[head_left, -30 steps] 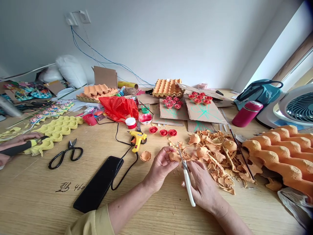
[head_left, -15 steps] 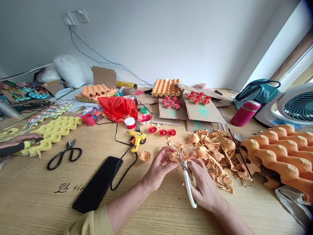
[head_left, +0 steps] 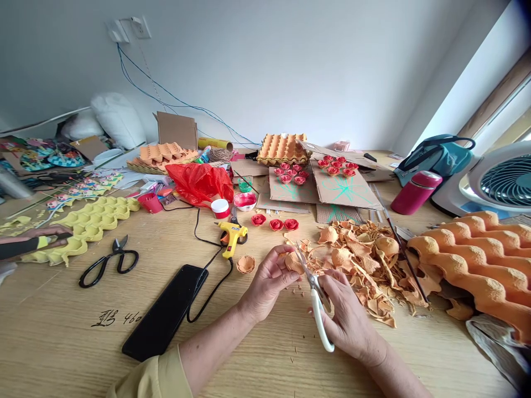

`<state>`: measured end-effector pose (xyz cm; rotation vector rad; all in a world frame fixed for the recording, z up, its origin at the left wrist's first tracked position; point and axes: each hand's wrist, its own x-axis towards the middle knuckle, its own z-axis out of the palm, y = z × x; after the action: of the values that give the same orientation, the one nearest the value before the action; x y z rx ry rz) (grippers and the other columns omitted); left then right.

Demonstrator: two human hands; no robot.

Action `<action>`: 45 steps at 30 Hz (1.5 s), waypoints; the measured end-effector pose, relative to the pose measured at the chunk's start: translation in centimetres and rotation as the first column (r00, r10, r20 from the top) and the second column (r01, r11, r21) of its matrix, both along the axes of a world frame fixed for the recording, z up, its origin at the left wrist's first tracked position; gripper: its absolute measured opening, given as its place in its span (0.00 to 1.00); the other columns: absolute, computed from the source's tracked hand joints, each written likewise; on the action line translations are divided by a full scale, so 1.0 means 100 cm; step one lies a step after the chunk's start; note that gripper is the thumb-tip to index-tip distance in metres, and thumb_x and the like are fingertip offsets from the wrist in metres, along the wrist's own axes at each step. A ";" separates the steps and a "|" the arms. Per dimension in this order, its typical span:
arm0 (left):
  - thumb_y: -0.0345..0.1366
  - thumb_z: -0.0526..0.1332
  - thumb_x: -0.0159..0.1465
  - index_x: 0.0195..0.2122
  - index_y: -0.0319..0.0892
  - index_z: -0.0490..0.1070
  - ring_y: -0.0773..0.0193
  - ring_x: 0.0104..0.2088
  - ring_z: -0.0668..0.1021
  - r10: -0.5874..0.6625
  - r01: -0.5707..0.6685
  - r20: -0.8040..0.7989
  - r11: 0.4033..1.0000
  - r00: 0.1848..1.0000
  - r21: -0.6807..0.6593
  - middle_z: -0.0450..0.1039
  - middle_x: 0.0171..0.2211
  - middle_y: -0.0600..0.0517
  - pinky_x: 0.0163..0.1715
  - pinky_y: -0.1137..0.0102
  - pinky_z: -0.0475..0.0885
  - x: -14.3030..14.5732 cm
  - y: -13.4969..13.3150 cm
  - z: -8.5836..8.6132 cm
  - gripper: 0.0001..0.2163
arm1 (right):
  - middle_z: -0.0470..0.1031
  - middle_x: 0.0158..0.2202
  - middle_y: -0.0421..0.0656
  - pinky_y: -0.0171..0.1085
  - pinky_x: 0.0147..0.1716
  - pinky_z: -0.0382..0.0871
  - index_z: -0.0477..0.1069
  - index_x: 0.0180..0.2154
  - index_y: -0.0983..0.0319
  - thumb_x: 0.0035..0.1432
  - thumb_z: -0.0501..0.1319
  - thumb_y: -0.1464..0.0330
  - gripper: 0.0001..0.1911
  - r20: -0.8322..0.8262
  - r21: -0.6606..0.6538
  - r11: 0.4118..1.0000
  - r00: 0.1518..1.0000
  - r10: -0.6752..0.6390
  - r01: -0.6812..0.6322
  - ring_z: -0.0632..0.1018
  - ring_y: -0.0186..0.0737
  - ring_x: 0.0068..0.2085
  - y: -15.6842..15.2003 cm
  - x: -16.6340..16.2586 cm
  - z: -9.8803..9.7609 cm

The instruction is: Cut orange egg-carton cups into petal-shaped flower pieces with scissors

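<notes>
Between the thumb and fingers of my left hand (head_left: 267, 284) is an orange egg-carton cup (head_left: 293, 262). My right hand (head_left: 346, 312) is closed round white-handled scissors (head_left: 318, 309), whose blades point up and lie against the cup's right edge. Just right of the blades spreads a heap of orange carton scraps (head_left: 365, 265) with several uncut cups among them. A cut, petal-edged cup (head_left: 246, 264) sits on the table left of my left hand. Beyond my hands stand three red paper roses (head_left: 276, 224) in a row.
A yellow glue gun (head_left: 232, 236) with its cord, a black phone (head_left: 166, 312) and black scissors (head_left: 111, 261) lie to the left. Orange egg trays (head_left: 477, 260) stand at right, beside a pink bottle (head_left: 417, 192). Another person's hand (head_left: 52, 232) works at a yellow egg tray (head_left: 97, 218).
The cup has turned slightly in my left fingers, and the scissor blades look closer together. At far left, the other person's hand has shifted a little with the yellow tray.
</notes>
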<state>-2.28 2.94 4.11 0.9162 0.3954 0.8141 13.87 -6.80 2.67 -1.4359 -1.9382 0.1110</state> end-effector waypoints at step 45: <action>0.32 0.70 0.58 0.48 0.45 0.72 0.63 0.48 0.77 -0.005 0.030 -0.082 0.952 0.997 0.304 0.76 0.47 0.50 0.52 0.67 0.70 -0.011 0.023 0.002 0.17 | 0.62 0.25 0.36 0.40 0.38 0.62 0.54 0.29 0.57 0.66 0.58 0.65 0.15 -0.038 -0.020 0.997 0.996 -0.081 0.080 0.65 0.38 0.30 0.002 0.005 -0.011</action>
<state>-3.39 5.22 4.28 1.2426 0.3351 0.8377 14.39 -6.59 1.58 -1.5109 -1.8499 0.1184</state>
